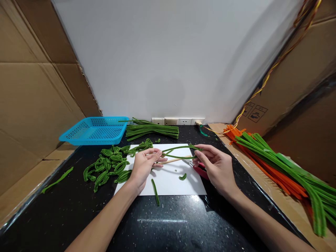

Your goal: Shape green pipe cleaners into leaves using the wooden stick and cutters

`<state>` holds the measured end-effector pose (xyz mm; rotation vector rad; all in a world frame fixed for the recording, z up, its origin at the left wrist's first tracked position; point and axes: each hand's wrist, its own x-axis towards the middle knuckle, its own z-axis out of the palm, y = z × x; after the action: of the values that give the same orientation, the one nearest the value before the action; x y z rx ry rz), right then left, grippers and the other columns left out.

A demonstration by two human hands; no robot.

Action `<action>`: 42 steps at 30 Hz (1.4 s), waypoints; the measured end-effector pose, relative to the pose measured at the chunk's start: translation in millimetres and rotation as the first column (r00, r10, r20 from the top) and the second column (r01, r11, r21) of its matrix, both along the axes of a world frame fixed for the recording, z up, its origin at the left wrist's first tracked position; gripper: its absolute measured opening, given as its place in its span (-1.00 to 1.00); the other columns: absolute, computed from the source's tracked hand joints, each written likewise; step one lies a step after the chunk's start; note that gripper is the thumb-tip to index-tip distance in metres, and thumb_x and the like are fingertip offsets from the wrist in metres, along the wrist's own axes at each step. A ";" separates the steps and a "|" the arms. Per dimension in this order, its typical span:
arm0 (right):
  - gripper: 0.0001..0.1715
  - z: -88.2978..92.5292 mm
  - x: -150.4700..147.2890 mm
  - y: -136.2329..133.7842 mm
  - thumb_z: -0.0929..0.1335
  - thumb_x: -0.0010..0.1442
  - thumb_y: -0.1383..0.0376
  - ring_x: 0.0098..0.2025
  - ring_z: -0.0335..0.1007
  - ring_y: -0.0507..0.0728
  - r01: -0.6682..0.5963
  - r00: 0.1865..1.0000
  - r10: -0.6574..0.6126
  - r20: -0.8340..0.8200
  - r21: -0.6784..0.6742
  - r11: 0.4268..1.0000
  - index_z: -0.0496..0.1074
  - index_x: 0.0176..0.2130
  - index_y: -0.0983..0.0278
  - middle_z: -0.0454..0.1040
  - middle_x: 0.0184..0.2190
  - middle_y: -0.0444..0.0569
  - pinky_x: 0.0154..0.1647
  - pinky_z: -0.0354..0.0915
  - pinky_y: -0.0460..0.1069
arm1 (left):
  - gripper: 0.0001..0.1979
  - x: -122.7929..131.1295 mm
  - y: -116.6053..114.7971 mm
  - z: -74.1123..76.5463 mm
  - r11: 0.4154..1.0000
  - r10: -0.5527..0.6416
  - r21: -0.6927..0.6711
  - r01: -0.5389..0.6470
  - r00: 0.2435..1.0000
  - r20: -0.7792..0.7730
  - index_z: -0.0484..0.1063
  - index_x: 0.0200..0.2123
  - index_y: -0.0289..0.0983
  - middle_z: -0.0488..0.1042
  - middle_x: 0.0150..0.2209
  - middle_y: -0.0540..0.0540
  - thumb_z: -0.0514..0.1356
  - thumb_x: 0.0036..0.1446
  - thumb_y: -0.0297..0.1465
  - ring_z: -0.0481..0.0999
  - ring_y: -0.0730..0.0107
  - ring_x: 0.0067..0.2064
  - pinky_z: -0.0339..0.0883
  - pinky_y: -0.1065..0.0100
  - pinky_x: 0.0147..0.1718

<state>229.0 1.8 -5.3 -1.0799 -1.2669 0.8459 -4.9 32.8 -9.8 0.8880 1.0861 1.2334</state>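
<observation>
Both hands pinch a stem over the paper
My left hand (144,164) and right hand (216,166) each clamp an end of the stem (178,150), so it spans taut just above a stick (174,160) on the paper (170,183); bent pieces (110,164) left, basket (96,130) behind

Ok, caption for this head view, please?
Left hand and right hand hold a looped green pipe cleaner and wooden stick over white paper beside folded green pieces.

No words legible; small dark handling pictograms (254,112) on the brown cardboard box (288,87) right of the white wall sockets (178,121)
</observation>
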 end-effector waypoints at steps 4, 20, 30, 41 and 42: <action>-0.59 1.8 -1.5 -0.5 0.56 0.18 0.02 -0.49 0.53 0.12 0.017 1.000 -0.017 -0.012 0.005 1.000 0.62 -0.14 0.27 0.62 -0.48 -0.04 -0.42 0.51 0.01 | -0.86 -0.3 -0.2 1.7 1.000 0.005 -0.015 -0.005 1.000 0.000 0.60 -0.29 -0.38 0.70 -0.36 -0.20 0.46 0.14 -0.45 0.76 0.27 -0.30 0.53 0.55 -0.51; -0.58 5.5 1.1 -0.5 0.57 0.17 0.03 -0.44 0.65 0.16 0.032 0.997 -0.033 -0.072 -0.010 0.999 0.64 -0.10 0.25 0.68 -0.44 -0.01 -0.34 0.63 0.04 | -0.93 2.0 -2.4 6.4 0.996 -0.009 -0.088 0.012 1.000 0.029 0.62 -0.31 -0.40 0.71 -0.38 -0.22 0.44 0.16 -0.53 0.76 0.29 -0.28 0.54 0.55 -0.43; -0.70 4.4 3.3 -1.7 0.60 0.13 0.10 -0.32 0.73 0.23 0.028 0.999 -0.027 -0.046 0.034 0.999 0.66 -0.20 0.23 0.74 -0.31 0.05 -0.31 0.67 0.04 | -0.89 1.2 -1.8 10.8 0.994 0.043 -0.105 -0.037 0.997 0.057 0.61 -0.36 -0.38 0.69 -0.33 -0.16 0.48 0.11 -0.54 0.75 0.32 -0.28 0.59 0.53 -0.38; -0.81 -4.3 4.6 -5.0 0.56 0.21 0.17 -0.29 0.73 0.22 0.136 0.982 -0.153 0.111 0.151 0.979 0.68 -0.20 0.21 0.73 -0.30 0.02 -0.23 0.67 0.06 | -0.94 1.8 -3.0 9.7 0.993 0.049 -0.110 -0.039 0.995 0.087 0.61 -0.33 -0.41 0.69 -0.33 -0.18 0.40 0.20 -0.59 0.77 0.30 -0.26 0.61 0.55 -0.38; -0.80 -5.7 5.4 -5.8 0.55 0.23 0.17 -0.28 0.72 0.22 0.122 0.975 -0.151 0.162 0.176 0.977 0.69 -0.17 0.20 0.73 -0.28 0.02 -0.21 0.67 0.07 | -0.95 1.4 -2.9 10.1 0.993 0.056 -0.113 -0.046 0.994 0.089 0.61 -0.31 -0.41 0.69 -0.33 -0.18 0.39 0.22 -0.60 0.77 0.29 -0.26 0.61 0.55 -0.37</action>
<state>234.4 -4.1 -11.0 -1.1120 -1.3661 0.5410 -3.5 29.9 0.2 0.7161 1.0975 1.2322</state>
